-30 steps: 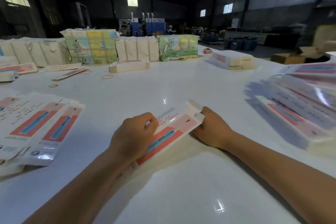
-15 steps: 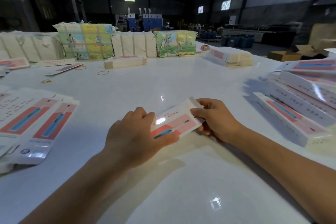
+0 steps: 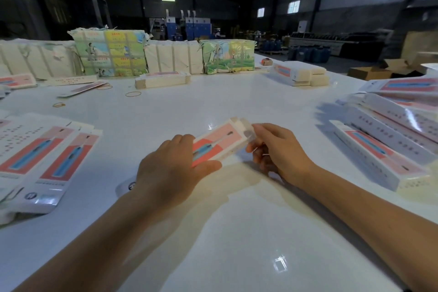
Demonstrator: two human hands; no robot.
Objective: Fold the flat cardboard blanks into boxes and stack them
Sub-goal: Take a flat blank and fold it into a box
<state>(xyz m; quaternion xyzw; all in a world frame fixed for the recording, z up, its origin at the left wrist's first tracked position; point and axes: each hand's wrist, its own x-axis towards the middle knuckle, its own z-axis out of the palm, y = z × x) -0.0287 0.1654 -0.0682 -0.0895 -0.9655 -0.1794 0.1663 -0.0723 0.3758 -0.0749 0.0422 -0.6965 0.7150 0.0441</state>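
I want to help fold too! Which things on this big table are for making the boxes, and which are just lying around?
For the job:
- box being folded, held by the left hand and right hand
- flat blanks on the left
- finished boxes stacked on the right

Just lying about:
- rubber bands
- colourful wrapped bundles at the back
- brown carton beyond the table

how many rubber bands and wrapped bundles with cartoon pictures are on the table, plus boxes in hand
Loose rubber bands: 3, one mid-table, one by a flat blank, one nearer the left edge.
Bundles in picture wrapping: 2, the larger on the left, the smaller on the right.
Box being folded: 1, held by the left hand and the right hand.
Total: 6
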